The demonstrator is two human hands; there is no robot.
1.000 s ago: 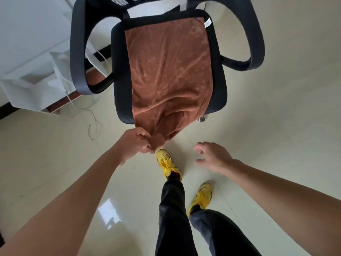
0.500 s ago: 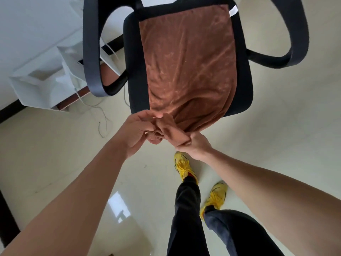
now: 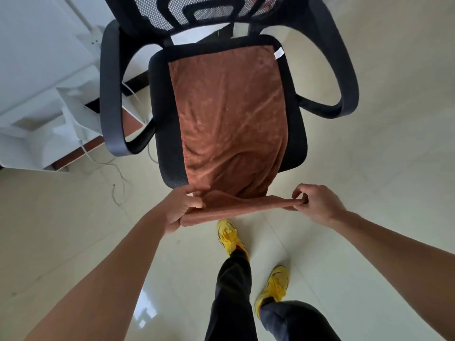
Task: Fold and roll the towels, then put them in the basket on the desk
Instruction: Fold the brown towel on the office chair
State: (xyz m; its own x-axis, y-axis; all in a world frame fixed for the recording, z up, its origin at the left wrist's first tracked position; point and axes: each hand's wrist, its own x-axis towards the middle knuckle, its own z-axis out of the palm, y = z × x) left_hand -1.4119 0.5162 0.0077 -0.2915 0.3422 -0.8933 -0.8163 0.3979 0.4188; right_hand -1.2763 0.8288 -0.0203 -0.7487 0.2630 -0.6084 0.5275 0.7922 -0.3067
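1. The towel (image 3: pixel 231 119) lies lengthwise on the chair (image 3: pixel 162 124) seat, its far edge near the backrest with a white tag (image 3: pixel 279 54) at the far right corner. Its near end hangs off the front of the seat, above the floor (image 3: pixel 369 168).

2. What changed: 1 second ago only the left hand (image 3: pixel 181 205) pinched the bunched near end while the right hand (image 3: pixel 317 204) hung free and open. Half a second ago both hands met at the middle of that end. Now they have spread apart, and the near edge is stretched into a taut band between them.

3. Left hand: thumb and fingers clamped on the left corner of the near edge, cloth folded over inside the grip.

4. Right hand: thumb and forefinger pinched on the right corner, the other fingers curled behind it.

5. What it means: with both near corners found and the edge pulled straight, the towel looks ready for a fold or the start of a roll on the seat. I judge this as the opening of the fold step; no fold or roll is finished yet.

6. Neither basket nor desk top is clearly in view; only white furniture (image 3: pixel 44 94) stands at left, so placing is still well ahead.

7. Risk: the far end lies loose, so a hard pull could drag the towel off the seat.
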